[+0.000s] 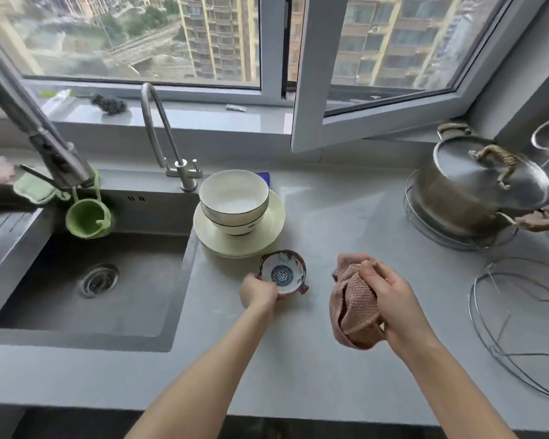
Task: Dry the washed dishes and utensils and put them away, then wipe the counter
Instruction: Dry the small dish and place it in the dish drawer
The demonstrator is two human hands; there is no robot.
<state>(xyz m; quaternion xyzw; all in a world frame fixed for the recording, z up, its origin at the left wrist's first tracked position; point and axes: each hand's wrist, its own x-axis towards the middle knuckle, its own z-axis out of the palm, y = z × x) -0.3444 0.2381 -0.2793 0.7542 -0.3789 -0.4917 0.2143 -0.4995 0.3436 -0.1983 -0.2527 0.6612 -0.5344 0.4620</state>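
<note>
The left hand (259,294) grips the near rim of a small dish (282,275), fingers curled round it. The dish is patterned blue inside and sits just in front of the plates. Whether it rests on the surface (298,375) I cannot tell. The right hand (390,299) holds a bunched pink cloth (355,312) beside the dish, apart from it. Two stacked bowls (233,198) stand on the plates (238,245) by the surface's sink-side edge. The sink (86,312) lies to the left. A lidded pot (479,188) sits at the back right corner, and a wire rack (520,327) lies along the right edge.
</note>
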